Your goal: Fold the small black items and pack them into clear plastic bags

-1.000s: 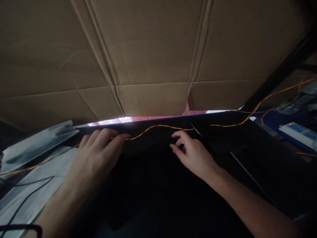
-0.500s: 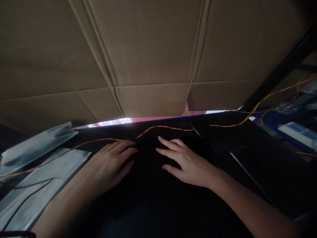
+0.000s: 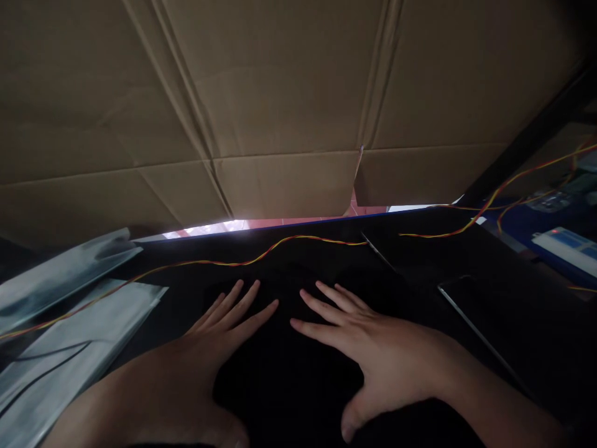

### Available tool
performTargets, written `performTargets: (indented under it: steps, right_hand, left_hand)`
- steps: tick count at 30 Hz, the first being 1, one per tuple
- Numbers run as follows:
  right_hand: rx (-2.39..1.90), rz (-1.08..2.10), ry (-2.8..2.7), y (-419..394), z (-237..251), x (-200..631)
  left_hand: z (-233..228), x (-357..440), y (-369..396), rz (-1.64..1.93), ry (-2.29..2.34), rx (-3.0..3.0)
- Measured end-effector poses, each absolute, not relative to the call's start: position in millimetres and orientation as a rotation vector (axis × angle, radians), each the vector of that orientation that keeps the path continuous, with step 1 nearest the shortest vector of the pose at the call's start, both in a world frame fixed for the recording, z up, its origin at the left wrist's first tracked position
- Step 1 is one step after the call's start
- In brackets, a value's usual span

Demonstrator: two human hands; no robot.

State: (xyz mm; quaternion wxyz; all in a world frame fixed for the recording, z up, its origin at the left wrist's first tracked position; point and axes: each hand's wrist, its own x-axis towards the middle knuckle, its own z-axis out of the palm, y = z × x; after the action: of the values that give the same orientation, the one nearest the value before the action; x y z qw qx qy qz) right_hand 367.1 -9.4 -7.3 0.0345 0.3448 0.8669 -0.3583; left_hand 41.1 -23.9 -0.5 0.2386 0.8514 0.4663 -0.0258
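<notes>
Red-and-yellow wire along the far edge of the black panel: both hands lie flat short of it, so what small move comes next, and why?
Probably reach the left hand forward to the red-and-yellow wire. Both hands lie open and flat on the black panel, holding nothing, and the right hand is just as far from it. The wire lies loose and wavy just beyond the fingertips, apart from them.

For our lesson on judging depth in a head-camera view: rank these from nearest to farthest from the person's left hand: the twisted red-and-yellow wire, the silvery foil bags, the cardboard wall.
From the left hand:
1. Twisted red-and-yellow wire, just beyond the fingertips.
2. Silvery foil bags, off to the left.
3. Cardboard wall, at the back, above the dark surface's far edge.
</notes>
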Motion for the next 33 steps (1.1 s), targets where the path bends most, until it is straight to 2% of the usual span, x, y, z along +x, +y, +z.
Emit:
performTargets:
  steps: [3, 8, 12, 18, 21, 25, 33]
  right_hand:
    - [1.105, -1.103, 2.601, -11.4, -0.6, 372.8]
    - [1.206, -1.101, 2.594, -10.9, 7.8, 375.9]
    - [1.431, -0.987, 2.840, -3.3, 6.0, 371.8]
    - [1.801, -0.859, 3.007, 14.9, 2.1, 373.8]
    - [1.955, -0.842, 2.937, 21.8, 6.0, 383.7]
    - [1.959, -1.001, 2.653, 24.9, 12.1, 395.3]
    - [2.065, -0.510, 2.672, 29.4, -1.0, 398.6]
  left_hand:
    - [-10.7, 43.3, -28.8, -0.156, 1.361, 2.349]
    - [-20.1, 40.4, -46.5, -0.013, 1.275, 2.497]
    - [-17.3, 38.1, -55.6, 0.025, 1.089, 2.539]
    - [-26.4, 37.5, -57.2, 0.120, 1.152, 2.551]
    - [-30.8, 32.3, -56.6, 0.065, 1.141, 2.551]
    - [-30.6, 26.4, -56.3, -0.035, 1.105, 2.532]
    - [-15.0, 22.0, -40.6, -0.089, 1.326, 2.425]
